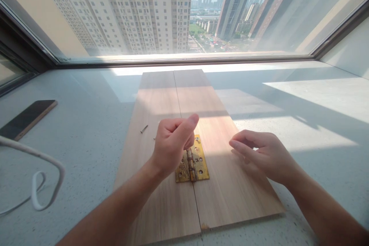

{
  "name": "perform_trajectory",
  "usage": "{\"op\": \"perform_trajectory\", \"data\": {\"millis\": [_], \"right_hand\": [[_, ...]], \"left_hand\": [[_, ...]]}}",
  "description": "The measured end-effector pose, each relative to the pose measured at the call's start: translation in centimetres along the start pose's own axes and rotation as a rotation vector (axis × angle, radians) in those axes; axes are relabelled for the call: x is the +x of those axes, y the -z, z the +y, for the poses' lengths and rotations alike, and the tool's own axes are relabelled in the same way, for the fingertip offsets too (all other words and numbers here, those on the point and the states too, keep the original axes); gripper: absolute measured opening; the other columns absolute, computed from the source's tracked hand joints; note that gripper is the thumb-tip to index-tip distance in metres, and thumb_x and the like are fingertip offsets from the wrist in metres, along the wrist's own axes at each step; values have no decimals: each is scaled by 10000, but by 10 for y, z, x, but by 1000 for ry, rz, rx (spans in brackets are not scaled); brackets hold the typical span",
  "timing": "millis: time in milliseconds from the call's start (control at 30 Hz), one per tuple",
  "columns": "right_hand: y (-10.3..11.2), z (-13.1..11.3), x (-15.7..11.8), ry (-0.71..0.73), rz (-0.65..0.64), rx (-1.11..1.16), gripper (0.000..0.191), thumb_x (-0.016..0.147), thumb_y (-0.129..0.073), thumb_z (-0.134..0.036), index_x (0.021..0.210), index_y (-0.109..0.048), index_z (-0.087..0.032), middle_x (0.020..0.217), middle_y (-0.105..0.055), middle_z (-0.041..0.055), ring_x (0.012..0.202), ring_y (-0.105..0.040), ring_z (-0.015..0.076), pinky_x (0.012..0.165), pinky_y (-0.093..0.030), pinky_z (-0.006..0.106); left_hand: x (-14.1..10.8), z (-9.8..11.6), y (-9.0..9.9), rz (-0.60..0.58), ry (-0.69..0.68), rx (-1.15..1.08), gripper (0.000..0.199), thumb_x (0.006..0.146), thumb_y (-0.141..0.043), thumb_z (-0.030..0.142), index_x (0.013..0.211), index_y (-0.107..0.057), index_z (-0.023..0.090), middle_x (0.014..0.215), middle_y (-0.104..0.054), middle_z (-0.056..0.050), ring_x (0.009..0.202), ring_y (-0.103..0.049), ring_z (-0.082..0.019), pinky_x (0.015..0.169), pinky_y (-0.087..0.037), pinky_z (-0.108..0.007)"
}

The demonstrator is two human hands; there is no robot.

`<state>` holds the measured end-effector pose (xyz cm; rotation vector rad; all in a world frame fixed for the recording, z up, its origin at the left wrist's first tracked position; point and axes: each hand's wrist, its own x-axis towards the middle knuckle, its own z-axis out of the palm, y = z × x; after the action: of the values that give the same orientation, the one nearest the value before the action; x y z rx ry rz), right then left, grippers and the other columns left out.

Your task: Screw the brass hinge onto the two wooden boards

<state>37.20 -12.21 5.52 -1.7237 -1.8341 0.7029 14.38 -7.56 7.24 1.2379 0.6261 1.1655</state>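
Observation:
My left hand [173,144] is closed in a fist over a brass-coloured hinge [201,159]. Whatever the fist may hold is hidden. The hinge, worn and stained, lies across the seam between two pale wooden boards [230,196], its upper left part behind my hand. A small screw [197,138] appears at a hole near the hinge's top right. Above the boards' right edge, my right hand [261,153] has thumb and fingertips drawn together; nothing between them can be made out. On the left board [154,98] lies a loose screw [144,129].
A dark phone [29,117] lies at the left on the speckled white sill [86,153]. In front of it loops a white cable [59,177]. The window frame [184,62] runs behind the boards, and sunlight falls in bright patches from the glass.

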Motion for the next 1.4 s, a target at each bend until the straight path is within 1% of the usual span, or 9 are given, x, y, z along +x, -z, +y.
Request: {"op": "perform_trajectory", "data": {"millis": [133, 333, 467, 633, 833, 1033, 1133, 1267, 1400], "right_hand": [[0, 0, 0, 3, 6, 4, 336, 869, -536, -487, 719, -639, -206, 673, -654, 15, 582, -568, 155, 570, -424, 300], [0, 0, 0, 4, 2, -9, 333, 865, -537, -486, 723, -648, -207, 657, -652, 17, 572, -575, 160, 555, -425, 301], [0, -1, 0, 13, 10, -11, 333, 867, -531, -481, 707, -640, -210, 648, -644, 15, 569, -569, 158, 544, -425, 298], [-2, -2, 1, 8, 14, -3, 340, 868, -527, -476, 690, -631, -206, 642, -639, 17, 570, -560, 157, 547, -424, 299], [-1, -2, 0, -3, 4, 2, 335, 875, -526, -477, 704, -629, -208, 654, -642, 16, 580, -556, 159, 566, -417, 306], [1, -3, -1, 45, 28, -15, 334, 883, -512, -458, 697, -635, -211, 691, -664, 27, 632, -582, 175, 584, -426, 310], [0, -4, -1, 41, 29, -21, 331, 884, -511, -451, 698, -640, -210, 693, -671, 28, 638, -586, 178, 584, -428, 310], [-2, -4, -1, 32, 13, -16, 331, 887, -511, -446, 695, -635, -207, 679, -666, 22, 626, -581, 173, 581, -423, 307], [-2, -5, -2, 17, -3, -5, 331, 888, -513, -451, 704, -637, -206, 681, -661, 18, 626, -573, 169, 587, -415, 308]], "left_hand": [[8, 3, 8, -231, 134, -33, 545, 879, -565, 485, 494, -331, 178, 420, -257, 62, 401, -209, -53, 422, -141, -251], [2, -3, 14, 139, -2, -36, 466, 769, -689, 537, 571, -466, 179, 463, -503, 29, 429, -419, -76, 425, -285, -221], [-5, -5, 7, 204, -47, 50, 448, 793, -688, 488, 542, -505, 165, 477, -476, 25, 451, -428, -74, 438, -288, -229], [4, 0, 2, 58, 40, -67, 599, 852, -587, 514, 461, -282, 178, 433, -226, 58, 409, -211, -57, 420, -148, -249], [11, 1, 16, -256, 206, -119, 452, 889, -514, 523, 599, -407, 194, 429, -273, 71, 404, -198, -65, 427, -141, -245], [-5, -2, 9, 183, -16, 44, 449, 801, -640, 563, 608, -512, 178, 526, -534, 7, 486, -463, -100, 476, -336, -244], [-9, 0, 1, 236, -21, 60, 460, 855, -589, 527, 569, -505, 177, 507, -459, 18, 487, -420, -97, 479, -311, -253], [-3, 2, 0, 58, 22, -6, 583, 872, -545, 532, 467, -316, 181, 441, -258, 46, 429, -235, -74, 446, -166, -268], [6, 3, 16, -229, 177, -121, 527, 824, -579, 579, 528, -378, 192, 404, -225, 77, 385, -161, -57, 428, -121, -253]]}}
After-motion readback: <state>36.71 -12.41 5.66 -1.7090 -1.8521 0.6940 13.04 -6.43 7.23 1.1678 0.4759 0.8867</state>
